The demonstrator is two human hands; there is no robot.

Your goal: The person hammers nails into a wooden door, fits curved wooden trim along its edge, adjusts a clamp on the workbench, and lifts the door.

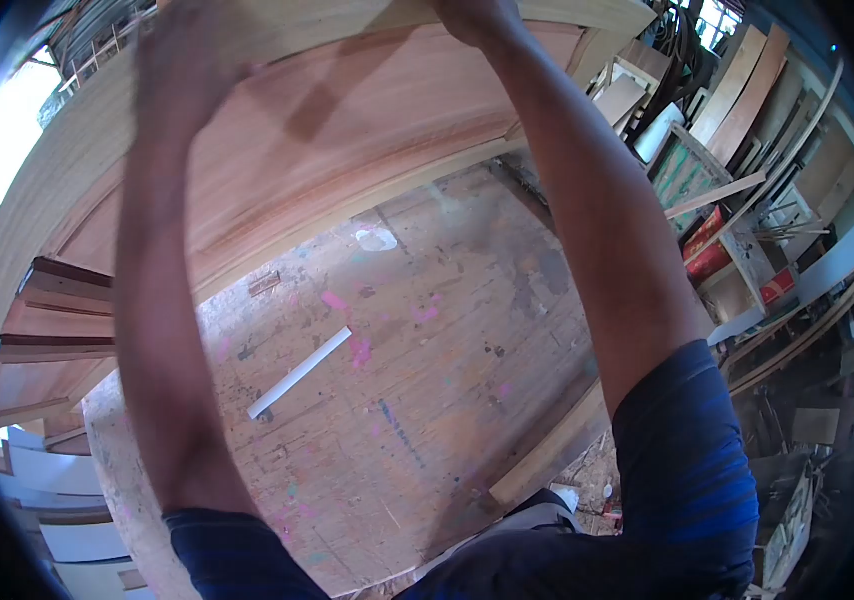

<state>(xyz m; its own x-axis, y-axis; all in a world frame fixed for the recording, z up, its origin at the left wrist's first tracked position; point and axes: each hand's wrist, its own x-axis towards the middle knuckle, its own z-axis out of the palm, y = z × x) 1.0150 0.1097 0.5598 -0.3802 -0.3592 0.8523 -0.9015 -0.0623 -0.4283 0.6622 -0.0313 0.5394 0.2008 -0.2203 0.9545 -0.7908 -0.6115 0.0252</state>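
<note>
A large panelled wooden piece (pixel 347 130) with a broad pale frame and a reddish inner panel stands tilted across the top of the view. My left hand (pixel 187 65) is at its upper frame, smeared by motion, so I cannot make out whether the fingers grip it. Farther right, my right hand (pixel 477 18) is at the same frame, with its fingers cut off by the top edge of the view. Below both forearms is a worn, paint-spotted worktable (pixel 427 370). A thin white strip (pixel 299 373) lies on it at a slant.
A pale wooden board (pixel 552 440) lies along the table's near right edge. Planks (pixel 737 95), a red container (pixel 709 245) and assorted scrap crowd the right side. White curved pieces (pixel 77 540) are stacked at lower left.
</note>
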